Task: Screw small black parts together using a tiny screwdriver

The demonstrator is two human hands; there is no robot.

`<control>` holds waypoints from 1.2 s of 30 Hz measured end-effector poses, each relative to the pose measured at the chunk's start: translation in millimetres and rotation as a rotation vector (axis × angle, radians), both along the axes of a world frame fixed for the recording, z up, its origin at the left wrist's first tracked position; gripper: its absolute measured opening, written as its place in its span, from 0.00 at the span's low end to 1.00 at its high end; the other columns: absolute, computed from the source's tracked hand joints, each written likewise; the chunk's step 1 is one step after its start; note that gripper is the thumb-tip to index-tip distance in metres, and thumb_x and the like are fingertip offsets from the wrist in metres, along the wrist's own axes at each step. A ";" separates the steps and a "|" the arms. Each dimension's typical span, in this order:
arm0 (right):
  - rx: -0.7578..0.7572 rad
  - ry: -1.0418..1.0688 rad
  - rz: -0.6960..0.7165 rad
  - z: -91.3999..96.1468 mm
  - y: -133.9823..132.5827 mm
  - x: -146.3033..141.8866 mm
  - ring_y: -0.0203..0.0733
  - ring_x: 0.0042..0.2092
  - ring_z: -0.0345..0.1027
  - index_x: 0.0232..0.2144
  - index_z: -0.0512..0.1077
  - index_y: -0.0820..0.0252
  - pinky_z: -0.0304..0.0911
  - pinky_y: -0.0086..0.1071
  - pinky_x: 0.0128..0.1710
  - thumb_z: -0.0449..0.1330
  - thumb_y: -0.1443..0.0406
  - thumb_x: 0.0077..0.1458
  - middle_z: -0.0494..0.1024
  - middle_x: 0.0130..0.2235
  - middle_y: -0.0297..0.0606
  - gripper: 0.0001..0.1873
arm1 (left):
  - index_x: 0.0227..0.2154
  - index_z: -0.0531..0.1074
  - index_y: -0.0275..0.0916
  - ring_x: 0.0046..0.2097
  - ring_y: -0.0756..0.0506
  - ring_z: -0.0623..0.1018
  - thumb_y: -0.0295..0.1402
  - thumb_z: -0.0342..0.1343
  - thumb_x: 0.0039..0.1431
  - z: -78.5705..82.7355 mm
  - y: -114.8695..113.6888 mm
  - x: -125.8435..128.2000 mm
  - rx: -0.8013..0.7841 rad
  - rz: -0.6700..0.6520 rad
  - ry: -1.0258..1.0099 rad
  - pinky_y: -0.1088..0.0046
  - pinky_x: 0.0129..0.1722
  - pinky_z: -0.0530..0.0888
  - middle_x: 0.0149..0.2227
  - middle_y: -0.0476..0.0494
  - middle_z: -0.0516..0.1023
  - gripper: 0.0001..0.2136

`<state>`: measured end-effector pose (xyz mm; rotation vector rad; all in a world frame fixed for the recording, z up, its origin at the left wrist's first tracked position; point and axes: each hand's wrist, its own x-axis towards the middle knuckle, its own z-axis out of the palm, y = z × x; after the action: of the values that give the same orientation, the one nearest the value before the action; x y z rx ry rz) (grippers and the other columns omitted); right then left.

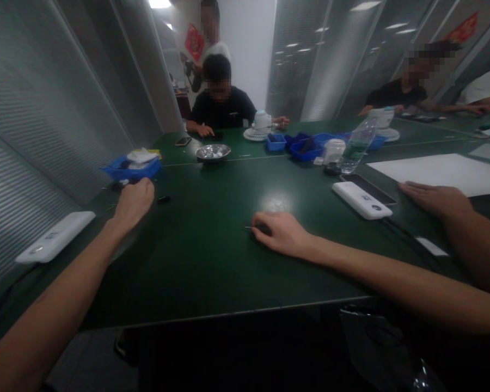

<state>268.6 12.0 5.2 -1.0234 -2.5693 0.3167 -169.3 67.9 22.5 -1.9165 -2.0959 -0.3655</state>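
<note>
Right hand (281, 233) pinches a thin rod (248, 227), best held steady, as left hand (134, 199) curls near a blue tray (135, 173), grip unclear.

Single head-worn view, forward and down across the green table (196, 261) from its near edge

This seems to be an office room which is used as a small workshop. The walls are glass partitions (294, 65), and on the left side they have horizontal blinds (8, 212), as in many offices. A bright ceiling light (160, 3) shows at the top. In the middle stands a long green table (212, 245), and a person in a dark shirt (222, 109) sits at its far side. On it are a blue tray (147, 173), a metal bowl (202, 156) and phones (369, 189), which suggest shared bench work.
</note>
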 end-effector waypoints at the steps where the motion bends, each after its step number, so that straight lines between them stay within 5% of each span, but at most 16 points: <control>1: 0.003 0.001 -0.002 -0.6 0.1 0.0 0.37 0.32 0.68 0.43 0.73 0.59 0.56 0.31 0.32 0.57 0.61 0.65 0.78 0.37 0.38 0.10 | 0.47 0.73 0.31 0.30 0.46 0.68 0.33 0.39 0.73 -1.0 -0.1 -0.7 0.017 0.005 0.001 0.70 0.37 0.65 0.32 0.43 0.74 0.17; 5: 0.011 -0.001 -0.002 -2.2 0.2 -0.1 0.37 0.32 0.67 0.43 0.73 0.59 0.56 0.31 0.31 0.56 0.60 0.65 0.78 0.36 0.38 0.10 | 0.59 0.64 0.32 0.37 0.45 0.72 0.23 0.45 0.67 -3.2 -2.1 -1.3 0.039 -0.059 0.009 0.69 0.42 0.68 0.41 0.42 0.74 0.19; 8: 0.014 -0.011 -0.009 -1.6 -0.2 -0.5 0.38 0.32 0.68 0.43 0.73 0.59 0.56 0.31 0.32 0.57 0.61 0.64 0.78 0.36 0.37 0.09 | 0.55 0.68 0.31 0.51 0.43 0.72 0.17 0.48 0.58 -5.8 -0.6 -2.7 0.024 -0.152 -0.012 0.66 0.52 0.69 0.60 0.37 0.65 0.21; 11: 0.008 -0.014 -0.011 -0.7 -0.3 -0.9 0.38 0.32 0.68 0.43 0.73 0.59 0.56 0.31 0.32 0.57 0.61 0.64 0.78 0.37 0.37 0.09 | 0.52 0.71 0.29 0.62 0.36 0.65 0.18 0.52 0.53 -12.4 5.6 -7.5 -0.003 -0.210 0.015 0.56 0.61 0.64 0.68 0.33 0.56 0.22; 15: 0.008 -0.013 -0.002 -0.3 0.0 -0.9 0.38 0.32 0.68 0.43 0.73 0.59 0.56 0.31 0.32 0.57 0.61 0.64 0.78 0.37 0.37 0.09 | 0.58 0.70 0.33 0.61 0.34 0.69 0.32 0.54 0.60 -22.3 15.1 -14.9 -0.105 -0.184 -0.056 0.56 0.59 0.66 0.62 0.32 0.68 0.23; 19: 0.002 -0.004 0.000 0.0 0.1 0.1 0.37 0.32 0.68 0.43 0.73 0.59 0.57 0.31 0.32 0.57 0.61 0.64 0.78 0.36 0.38 0.10 | 0.50 0.76 0.37 0.51 0.37 0.76 0.43 0.54 0.63 -24.1 15.6 -8.2 -0.209 -0.235 -0.162 0.63 0.49 0.72 0.53 0.36 0.76 0.19; 29: 0.023 0.104 0.124 -7.4 0.9 0.2 0.39 0.37 0.70 0.47 0.71 0.59 0.61 0.32 0.37 0.56 0.59 0.68 0.77 0.42 0.40 0.12 | 0.54 0.74 0.42 0.46 0.44 0.76 0.42 0.57 0.66 -23.5 -37.7 131.9 -0.344 -0.901 -0.514 0.68 0.44 0.73 0.49 0.41 0.77 0.17; 36: 0.007 0.113 0.171 -8.8 0.0 -2.3 0.39 0.38 0.69 0.48 0.70 0.58 0.62 0.33 0.39 0.55 0.58 0.69 0.75 0.44 0.40 0.12 | 0.48 0.76 0.41 0.46 0.43 0.75 0.38 0.58 0.66 -24.0 -50.7 145.1 -0.332 -0.976 -0.540 0.67 0.45 0.72 0.45 0.41 0.76 0.12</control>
<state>266.2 12.0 -3.6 -0.7618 -2.5571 0.3975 -24.3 17.2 -1.6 -3.2542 -1.3166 -0.8339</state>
